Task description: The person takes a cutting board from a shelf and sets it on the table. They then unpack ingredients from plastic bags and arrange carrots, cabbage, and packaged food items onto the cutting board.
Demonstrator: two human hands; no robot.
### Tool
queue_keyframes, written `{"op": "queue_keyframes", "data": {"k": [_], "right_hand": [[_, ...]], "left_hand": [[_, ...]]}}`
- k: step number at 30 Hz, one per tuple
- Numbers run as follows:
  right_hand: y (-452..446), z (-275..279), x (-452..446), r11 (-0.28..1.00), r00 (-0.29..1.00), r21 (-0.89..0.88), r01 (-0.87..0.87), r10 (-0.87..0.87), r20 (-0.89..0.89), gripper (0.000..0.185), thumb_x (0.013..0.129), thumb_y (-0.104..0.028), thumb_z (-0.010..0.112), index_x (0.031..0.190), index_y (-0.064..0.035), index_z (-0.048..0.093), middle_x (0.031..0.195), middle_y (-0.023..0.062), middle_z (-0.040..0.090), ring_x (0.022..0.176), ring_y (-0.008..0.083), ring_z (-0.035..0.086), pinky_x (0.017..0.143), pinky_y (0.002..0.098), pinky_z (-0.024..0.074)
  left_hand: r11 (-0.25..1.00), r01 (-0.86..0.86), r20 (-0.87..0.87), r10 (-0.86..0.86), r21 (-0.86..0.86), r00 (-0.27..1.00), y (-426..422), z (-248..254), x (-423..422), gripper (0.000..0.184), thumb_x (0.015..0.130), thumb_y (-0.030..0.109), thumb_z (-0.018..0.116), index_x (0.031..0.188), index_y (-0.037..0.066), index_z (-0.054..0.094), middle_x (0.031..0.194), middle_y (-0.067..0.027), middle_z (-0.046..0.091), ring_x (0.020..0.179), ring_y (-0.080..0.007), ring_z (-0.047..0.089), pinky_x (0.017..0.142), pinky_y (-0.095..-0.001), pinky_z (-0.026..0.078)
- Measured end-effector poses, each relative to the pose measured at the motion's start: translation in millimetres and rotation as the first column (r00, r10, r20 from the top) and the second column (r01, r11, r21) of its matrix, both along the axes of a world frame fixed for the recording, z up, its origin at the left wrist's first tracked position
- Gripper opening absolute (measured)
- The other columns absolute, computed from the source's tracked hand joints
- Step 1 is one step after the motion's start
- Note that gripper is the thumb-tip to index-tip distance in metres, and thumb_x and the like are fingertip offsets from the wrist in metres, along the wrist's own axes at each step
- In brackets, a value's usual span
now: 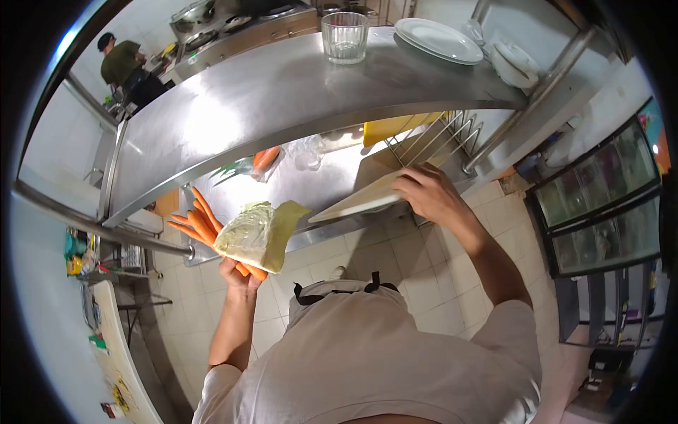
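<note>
Left hand [239, 274] closed around a bunch of carrots [203, 224], a cut cabbage piece [251, 234] lying against them; most of its fingers are out of sight beneath the load, so cannot tell which of them bear on the cabbage. Right hand [426, 192] pinches the upper edge of a pale board [371, 201], fingers bent over it, thumb hard to make out; board tilted, its far end running back toward a wire rack [443, 136]. Cabbage and carrots both sit above the near left edge of the steel counter [300, 189]. Overhead shelf [247, 106] cuts off the counter's back; a yellow board [397, 131] shows only in part beneath it. Plastic bag [263, 164] with orange produce inside, partly covered by the shelf lip, contents not countable. Counts: one cabbage piece; at least four carrots in the hand, overlap preventing an exact figure; one drinking glass [345, 39]; at least two stacked plates [439, 39]; white bowls [514, 65], number unclear. One other person [124, 68] at far left, hands hidden. Shelf and counter are shiny metal, glare whitening patches of both. Floor [385, 258] of light square tiles. Dark-framed case [600, 201] on the right, contents blurred behind its panes; picture corners lost to black.
</note>
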State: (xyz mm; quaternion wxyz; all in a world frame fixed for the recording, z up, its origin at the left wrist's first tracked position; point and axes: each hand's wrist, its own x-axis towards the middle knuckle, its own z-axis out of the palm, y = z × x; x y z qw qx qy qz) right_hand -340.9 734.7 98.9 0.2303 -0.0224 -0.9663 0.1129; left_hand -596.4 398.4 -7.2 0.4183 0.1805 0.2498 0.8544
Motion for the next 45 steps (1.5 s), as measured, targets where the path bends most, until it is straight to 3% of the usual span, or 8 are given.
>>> {"op": "queue_keyframes", "data": {"k": [4, 9, 12, 23, 25, 26, 31, 45], "right_hand": [[-36.8, 5.0, 48.7, 0.987, 0.956, 0.02, 0.161, -0.151, -0.25, 0.019, 0.072, 0.0, 0.069, 0.09, -0.0067, 0.067, 0.091, 0.0069, 0.064, 0.084, 0.03, 0.063, 0.085, 0.0441, 0.052], [-124.6, -24.1, 125.2, 0.877, 0.857, 0.169, 0.45, -0.37, -0.359, 0.021, 0.076, -0.008, 0.074, 0.09, -0.0191, 0.063, 0.093, -0.0022, 0.066, 0.09, 0.0154, 0.068, 0.098, 0.0482, 0.0495], [-179.6, -32.6, 164.0, 0.725, 0.748, 0.255, 0.639, -0.51, -0.425, 0.016, 0.077, -0.009, 0.074, 0.086, -0.0182, 0.065, 0.094, -0.0028, 0.067, 0.092, 0.0158, 0.068, 0.097, 0.0515, 0.0485], [-464.2, -52.0, 303.3, 0.08, 0.075, 0.005, 0.997, -0.913, -0.401, 0.011, 0.077, 0.003, 0.068, 0.083, -0.0051, 0.063, 0.091, 0.0084, 0.07, 0.089, 0.026, 0.071, 0.1, 0.0517, 0.05], [-517.0, -58.4, 322.4, -0.065, -0.096, -0.088, 0.994, -0.904, -0.416, 0.012, 0.076, 0.005, 0.068, 0.083, -0.0033, 0.062, 0.091, 0.0102, 0.07, 0.09, 0.027, 0.071, 0.099, 0.0512, 0.0508], [-544.7, -65.1, 329.9, -0.147, -0.196, -0.147, 0.978, -0.887, -0.418, 0.013, 0.076, 0.007, 0.067, 0.084, -0.0026, 0.062, 0.091, 0.0109, 0.07, 0.09, 0.0273, 0.071, 0.099, 0.0511, 0.0512], [-660.7, -87.0, 325.9, -0.522, -0.674, -0.439, 0.731, -0.652, -0.347, 0.024, 0.075, 0.009, 0.064, 0.097, -0.0005, 0.067, 0.095, 0.0122, 0.071, 0.091, 0.0297, 0.071, 0.082, 0.036, 0.0579], [-822.3, -200.6, 307.6, -0.937, -0.937, -0.169, 0.306, -0.264, -0.231, 0.044, 0.062, 0.009, 0.064, 0.104, -0.0062, 0.069, 0.096, 0.0084, 0.068, 0.091, 0.0265, 0.066, 0.08, 0.0383, 0.0544]], "left_hand": [[0.993, 0.103, -0.083, -0.099, 0.053, 0.992, 20.5, 8.6, -27.1, 0.077, 0.078, 0.038, 0.07, 0.142, 0.003, 0.044, 0.138, -0.0198, 0.053, 0.126, -0.0369, 0.054, 0.107, -0.0502, 0.046], [0.91, 0.336, -0.221, -0.285, 0.242, 0.932, 77.1, 31.8, -12.8, 0.075, 0.091, 0.047, 0.06, 0.149, 0.006, 0.036, 0.146, -0.0182, 0.047, 0.131, -0.0382, 0.049, 0.11, -0.0526, 0.042], [0.865, 0.438, 0.139, -0.479, 0.247, 0.867, 116.8, 54.8, 17.3, 0.064, 0.097, 0.038, 0.053, 0.149, 0.006, 0.034, 0.143, -0.0169, 0.048, 0.129, -0.0345, 0.05, 0.11, -0.0488, 0.041], [0.404, 0.909, -0.115, -0.903, 0.103, 0.415, 119.7, 20.8, 239.7, 0.058, 0.089, 0.027, 0.056, 0.14, 0.001, 0.045, 0.119, -0.0114, 0.065, 0.104, -0.0247, 0.067, 0.09, -0.0404, 0.056], [0.363, 0.923, 0.007, -0.931, 0.129, 0.365, 83.4, 39.9, 309.4, 0.058, 0.09, 0.03, 0.055, 0.14, 0.002, 0.045, 0.13, -0.0122, 0.061, 0.117, -0.0255, 0.062, 0.1, -0.0418, 0.052], [0.181, 0.961, -0.098, -0.974, 0.209, 0.205, 78.6, 31.0, 331.1, 0.056, 0.092, 0.034, 0.057, 0.141, 0.007, 0.046, 0.139, -0.0099, 0.055, 0.127, -0.0246, 0.055, 0.107, -0.0432, 0.046], [-0.201, 0.942, 0.036, -0.975, 0.267, -0.219, 21.3, -15.5, 433.5, 0.057, 0.092, 0.043, 0.064, 0.14, 0.015, 0.049, 0.139, -0.0044, 0.056, 0.13, -0.0238, 0.052, 0.105, -0.0432, 0.047], [-0.776, 0.599, 0.017, -0.608, 0.194, -0.794, -123.4, -33.8, 648.6, 0.064, 0.089, 0.038, 0.066, 0.144, 0.012, 0.046, 0.148, -0.0071, 0.048, 0.139, -0.0286, 0.041, 0.116, -0.0471, 0.034]]}}
